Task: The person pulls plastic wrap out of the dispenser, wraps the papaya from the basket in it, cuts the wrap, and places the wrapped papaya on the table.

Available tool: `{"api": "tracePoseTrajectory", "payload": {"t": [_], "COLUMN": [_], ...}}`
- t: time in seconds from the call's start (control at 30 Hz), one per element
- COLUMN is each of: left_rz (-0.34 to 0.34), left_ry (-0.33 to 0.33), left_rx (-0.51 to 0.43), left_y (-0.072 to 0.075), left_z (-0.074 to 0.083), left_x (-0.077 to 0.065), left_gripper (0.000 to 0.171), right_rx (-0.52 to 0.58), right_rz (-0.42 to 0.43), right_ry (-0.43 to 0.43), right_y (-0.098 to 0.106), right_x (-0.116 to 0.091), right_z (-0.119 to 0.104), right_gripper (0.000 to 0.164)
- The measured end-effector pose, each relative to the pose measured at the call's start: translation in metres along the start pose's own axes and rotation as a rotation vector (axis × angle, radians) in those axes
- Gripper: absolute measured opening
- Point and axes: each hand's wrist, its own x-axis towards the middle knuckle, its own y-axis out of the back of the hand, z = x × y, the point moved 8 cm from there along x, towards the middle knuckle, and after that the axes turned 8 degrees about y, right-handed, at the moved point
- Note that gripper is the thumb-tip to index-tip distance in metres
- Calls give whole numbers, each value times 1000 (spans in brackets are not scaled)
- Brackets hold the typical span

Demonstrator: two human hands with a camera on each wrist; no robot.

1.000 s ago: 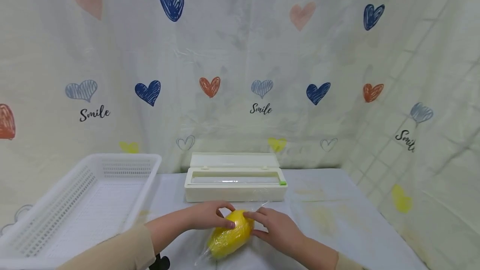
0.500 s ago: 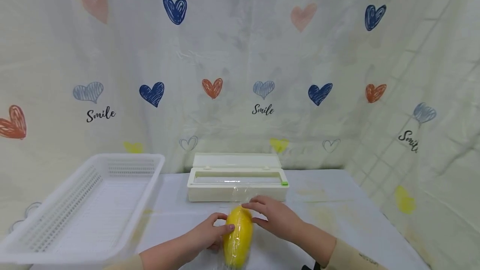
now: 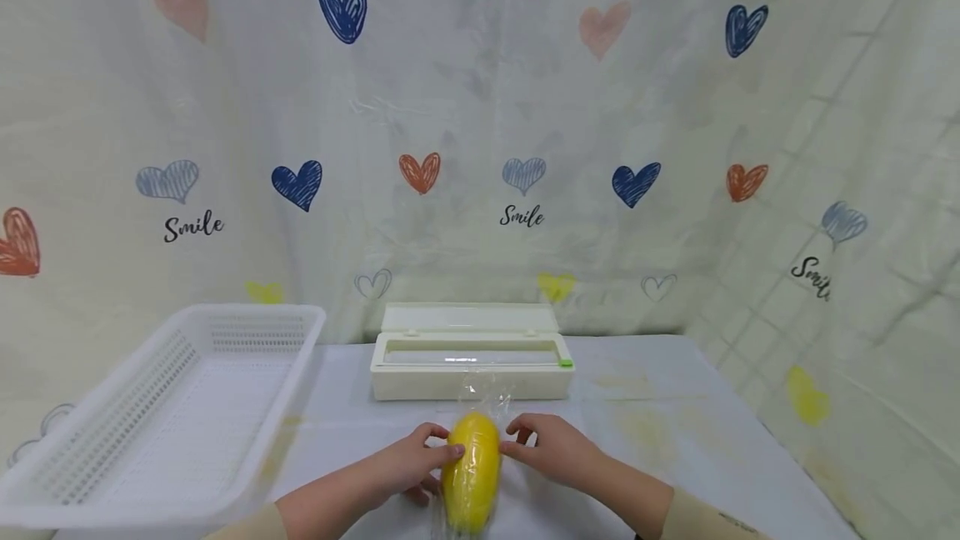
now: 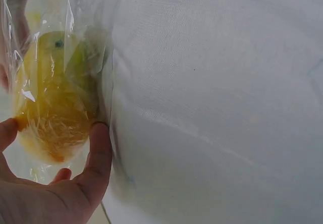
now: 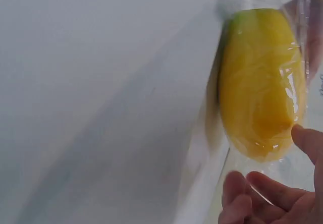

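A yellow oblong fruit (image 3: 471, 473) lies on the table, wrapped in clear plastic film (image 3: 480, 390) that sticks out past its far end. The right wrist view shows the fruit (image 5: 260, 82) with a greenish end; a dark stem spot shows on that end in the left wrist view. My left hand (image 3: 408, 465) holds the fruit from the left, thumb on one side and fingers (image 4: 101, 148) on the other. My right hand (image 3: 558, 450) is at its right side, thumb touching the film-covered surface. Its other fingers (image 5: 272, 191) are loosely bent, apart from the fruit.
Behind the fruit stands a white film dispenser box (image 3: 471, 383) with its lid raised and a small green slider at the right. A white plastic basket (image 3: 288, 407) stands at the left. A heart-print curtain (image 3: 465, 107) hangs behind the white-covered table (image 3: 637, 407).
The fruit has turned from slanting to nearly straight, its far end toward the box. My left hand has shifted nearer along its left side; my right fingers have come off its top to the right side.
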Motion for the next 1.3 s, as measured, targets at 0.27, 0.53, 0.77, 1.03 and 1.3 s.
{"api": "tracePoseTrajectory", "payload": {"t": [0.27,0.53,0.77,1.03,1.3], "left_rz": [-11,-49,-38,15,126], "left_ry": [14,-39,-30,-24,-184], "left_rx": [-80,-208,-217,-103,107], "left_y": [-2,0,3,14,30], "left_z": [-9,1,-1,-9,-7], "left_x": [-2,-14,0,8,-20], "left_gripper": [69,74,75,78,65], "right_rx": [455,534,535,503,391], "right_rz": [-102,-57,-42,-37,13], "right_ry": [-160,-85,-88,-123,-61], "right_y": [-27,-16,-17,-20,-11], "right_x": [-1,5,17,20,5], "right_z": [5,-8,2,9,11], "right_gripper": [54,58,59,60,48]}}
